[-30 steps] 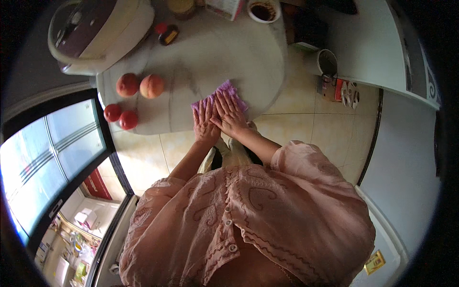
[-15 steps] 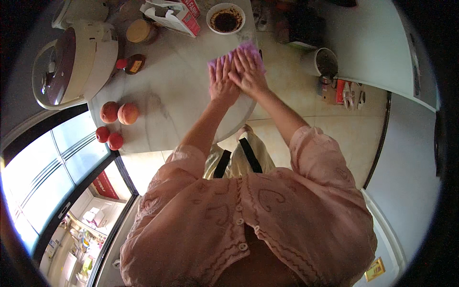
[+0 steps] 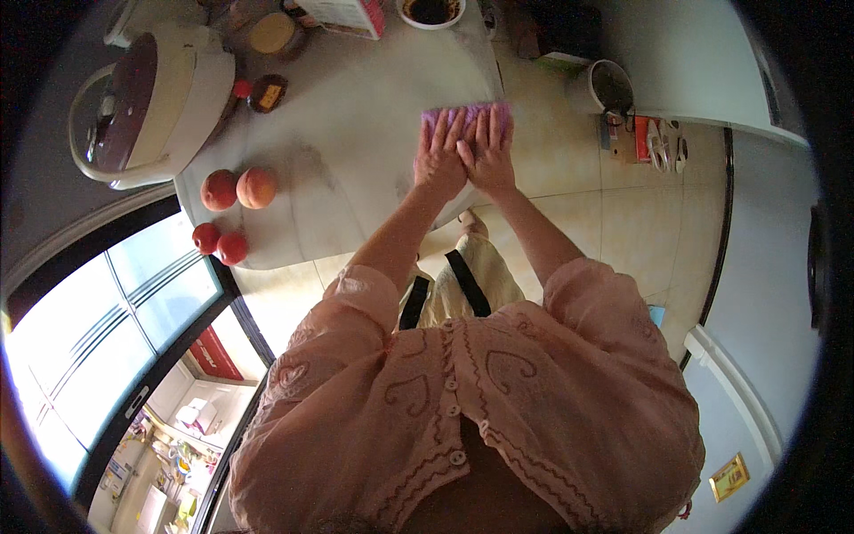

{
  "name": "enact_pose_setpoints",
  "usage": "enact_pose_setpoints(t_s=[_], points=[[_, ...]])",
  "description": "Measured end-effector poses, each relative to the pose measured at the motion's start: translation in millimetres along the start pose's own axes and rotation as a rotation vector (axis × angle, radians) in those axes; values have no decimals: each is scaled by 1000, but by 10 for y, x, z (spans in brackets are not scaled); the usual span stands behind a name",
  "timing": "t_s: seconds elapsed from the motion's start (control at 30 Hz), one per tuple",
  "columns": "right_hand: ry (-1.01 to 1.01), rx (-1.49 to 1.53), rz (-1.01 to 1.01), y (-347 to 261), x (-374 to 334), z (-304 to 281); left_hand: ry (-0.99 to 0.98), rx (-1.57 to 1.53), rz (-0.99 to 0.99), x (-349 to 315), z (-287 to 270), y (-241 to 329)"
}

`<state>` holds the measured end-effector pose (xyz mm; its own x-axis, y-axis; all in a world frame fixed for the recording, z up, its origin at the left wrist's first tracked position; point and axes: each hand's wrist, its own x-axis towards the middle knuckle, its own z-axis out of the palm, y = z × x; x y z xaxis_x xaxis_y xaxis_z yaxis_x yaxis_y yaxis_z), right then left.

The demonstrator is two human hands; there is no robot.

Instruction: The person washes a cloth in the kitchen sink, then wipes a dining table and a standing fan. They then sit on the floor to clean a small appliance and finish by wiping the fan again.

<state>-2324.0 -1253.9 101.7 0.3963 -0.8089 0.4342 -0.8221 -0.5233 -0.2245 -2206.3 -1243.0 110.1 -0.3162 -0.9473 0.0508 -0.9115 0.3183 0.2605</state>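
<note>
Both hands press a purple cloth (image 3: 467,116) against the pale marbled tabletop, close to the table's right edge. My left hand (image 3: 439,165) lies flat with its fingers stretched forward over the cloth. Beside it, and touching it, my right hand (image 3: 490,158) rests with its fingers also extended. The far strip of the cloth shows past the fingertips; the rest is covered by the hands.
On the marbled table (image 3: 347,151) stand a rice cooker (image 3: 191,89), a small dark bottle (image 3: 268,93), a lidded jar (image 3: 273,34), an opened carton (image 3: 347,13) and a bowl of dark sauce (image 3: 431,11). Two peaches (image 3: 238,189) and two red fruits (image 3: 220,244) lie left. A bin (image 3: 608,87) stands on the floor.
My hands and the cloth have slid nearer to me along the table's right side. The view has shifted a little, so the bowl and carton sit closer to the upper rim.
</note>
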Motion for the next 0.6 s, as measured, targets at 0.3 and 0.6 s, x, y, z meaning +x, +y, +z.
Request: enact_pose_setpoints(t_s=[0.3, 0.6], points=[[-306, 23, 273, -1361, -603, 2, -41, -19, -19, -1389, -317, -406], [-490, 286, -182, -2472, -161, 505, -1, -4, -536, -2470, -372, -1211]])
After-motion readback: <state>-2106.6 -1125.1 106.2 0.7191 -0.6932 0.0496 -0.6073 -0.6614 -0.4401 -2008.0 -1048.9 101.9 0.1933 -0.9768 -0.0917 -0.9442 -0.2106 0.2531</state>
